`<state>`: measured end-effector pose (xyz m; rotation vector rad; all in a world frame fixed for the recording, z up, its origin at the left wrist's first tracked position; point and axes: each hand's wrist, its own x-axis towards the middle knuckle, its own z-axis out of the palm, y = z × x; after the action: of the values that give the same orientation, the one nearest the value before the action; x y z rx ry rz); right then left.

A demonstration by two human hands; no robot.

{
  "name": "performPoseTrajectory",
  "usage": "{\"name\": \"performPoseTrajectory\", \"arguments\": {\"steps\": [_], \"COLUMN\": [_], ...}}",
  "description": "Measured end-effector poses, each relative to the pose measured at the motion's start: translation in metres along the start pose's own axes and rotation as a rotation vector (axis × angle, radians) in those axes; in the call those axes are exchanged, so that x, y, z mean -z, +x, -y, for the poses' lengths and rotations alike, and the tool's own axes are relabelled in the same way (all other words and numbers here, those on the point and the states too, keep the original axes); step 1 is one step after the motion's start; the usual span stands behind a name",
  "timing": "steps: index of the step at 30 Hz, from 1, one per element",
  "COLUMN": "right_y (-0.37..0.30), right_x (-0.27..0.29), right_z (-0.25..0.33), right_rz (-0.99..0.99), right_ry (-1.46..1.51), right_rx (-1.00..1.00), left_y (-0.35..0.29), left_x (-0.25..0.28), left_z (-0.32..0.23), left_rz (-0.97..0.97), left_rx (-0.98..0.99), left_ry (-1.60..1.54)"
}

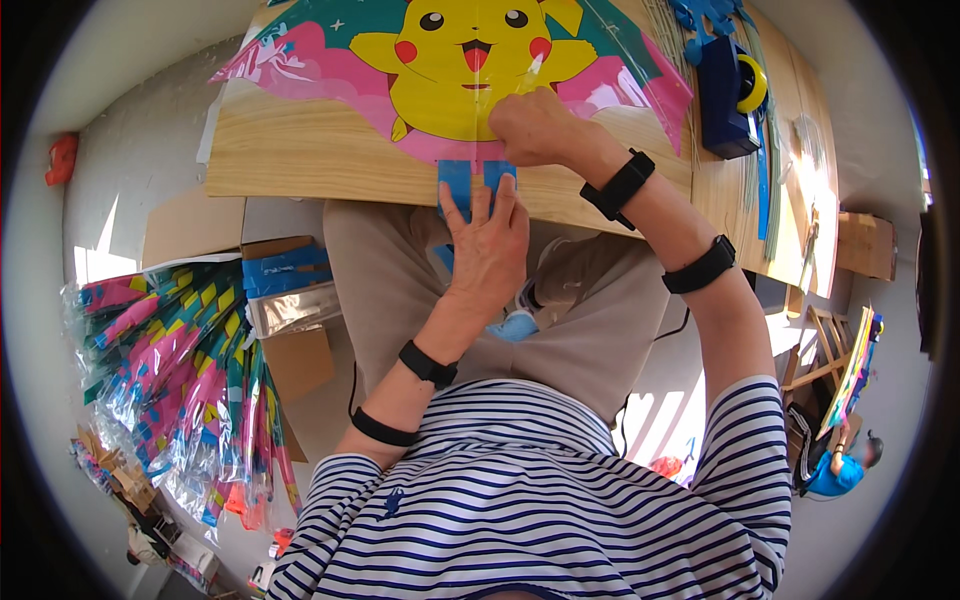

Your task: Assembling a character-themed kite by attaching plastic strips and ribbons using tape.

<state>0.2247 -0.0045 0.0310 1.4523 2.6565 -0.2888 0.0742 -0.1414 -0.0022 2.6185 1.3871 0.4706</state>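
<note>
A kite lies on the wooden table in front of me. It is a glossy pink and green sheet printed with a yellow cartoon figure, and a seam runs down its middle. Blue strips hang from its lower edge past the table's rim. My left hand rests its outstretched fingers on these strips, palm down. Just above and to the right, my right hand is curled closed over the kite's lower middle, beside the seam. Its fingers hide whatever they may hold.
A dark blue tape dispenser with a yellow roll stands right of the kite, near thin rods and blue ribbons. Packed kites are heaped at the left, beside cardboard boxes. Another person is at the far right.
</note>
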Motion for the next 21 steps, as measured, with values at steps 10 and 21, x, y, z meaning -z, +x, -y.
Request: {"name": "performPoseTrajectory", "arguments": {"steps": [10,21], "right_y": [-0.002,-0.027], "right_x": [0.003,-0.036], "right_z": [-0.012,0.012], "right_rz": [-0.272,-0.265], "right_ry": [0.073,0.451], "right_rx": [-0.213,-0.475], "left_y": [0.001,0.0], "left_x": [0.0,0.002], "left_z": [-0.001,-0.003], "left_rz": [0.006,0.007], "left_rx": [-0.016,0.004], "left_ry": [0.023,-0.02]}}
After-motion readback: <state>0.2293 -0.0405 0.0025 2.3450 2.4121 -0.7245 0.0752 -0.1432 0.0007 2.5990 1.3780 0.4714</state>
